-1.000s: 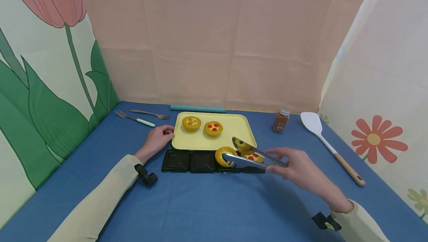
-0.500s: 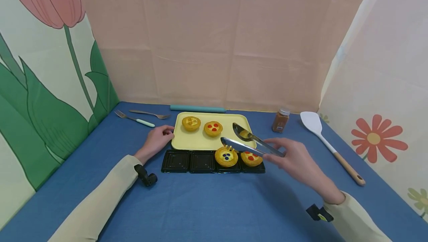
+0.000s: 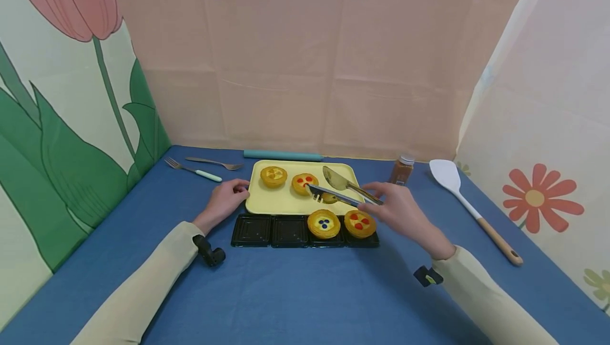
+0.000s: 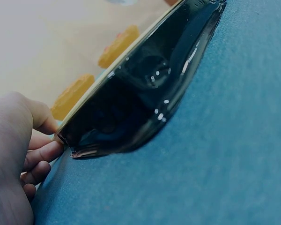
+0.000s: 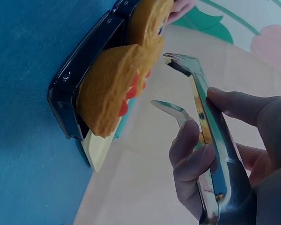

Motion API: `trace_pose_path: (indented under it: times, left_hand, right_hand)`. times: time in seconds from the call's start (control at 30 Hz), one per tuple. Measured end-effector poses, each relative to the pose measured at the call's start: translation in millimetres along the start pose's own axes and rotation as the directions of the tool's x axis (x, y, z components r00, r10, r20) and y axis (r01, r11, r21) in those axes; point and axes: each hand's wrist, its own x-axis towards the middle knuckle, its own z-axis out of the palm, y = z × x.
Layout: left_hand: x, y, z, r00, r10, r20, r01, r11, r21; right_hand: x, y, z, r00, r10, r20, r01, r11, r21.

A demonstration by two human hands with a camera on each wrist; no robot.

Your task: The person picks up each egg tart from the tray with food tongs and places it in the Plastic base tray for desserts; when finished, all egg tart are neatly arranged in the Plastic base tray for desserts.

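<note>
In the head view, my left hand pinches the left edge of a pale yellow tray. On this tray sit a plain golden egg tart and one with red dots, partly behind the tongs. My right hand holds metal tongs above the tray; their arms stand apart with nothing gripped between them in the right wrist view. A golden patch by the lower arm may be a reflection. In front, a black compartment tray bears a blue-dotted tart and a red-dotted tart in its two right compartments.
Two forks, one with a pale green handle, lie at back left. A teal rolling pin-like bar lies behind the yellow tray. At right stand a brown spice jar and a white spatula with a wooden handle.
The tongs have come off the blue-dotted tart, which now sits in the third compartment. My right hand has moved up and left over the yellow tray. The left hand has not moved.
</note>
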Motion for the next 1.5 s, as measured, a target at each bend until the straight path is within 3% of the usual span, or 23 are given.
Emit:
trace_pose_path:
  times: [0.4,0.63,1.0,1.5]
  left_hand:
    - [0.4,-0.3,0.9,1.000,-0.005,-0.005,0.005,1.000,-0.002]
    - [0.0,0.1,1.0,1.000,-0.009,-0.004,0.009,1.000,-0.001]
    - [-0.3,-0.5,0.8,1.000,-0.004,-0.003,0.004,1.000,-0.005]
    - [0.2,-1.7,1.0,1.000,0.007,-0.003,-0.007,1.000,-0.002]
  right_hand:
    - [29.5,5,21,0.999,-0.047,0.005,0.047,0.997,-0.064]
    - [40.6,0,26,0.999,-0.012,0.046,0.016,0.997,-0.079]
    - [48.6,-2,28,0.993,0.048,0.110,-0.045,0.998,-0.034]
    - [49.0,-1,30,0.993,0.031,0.113,-0.030,0.999,-0.015]
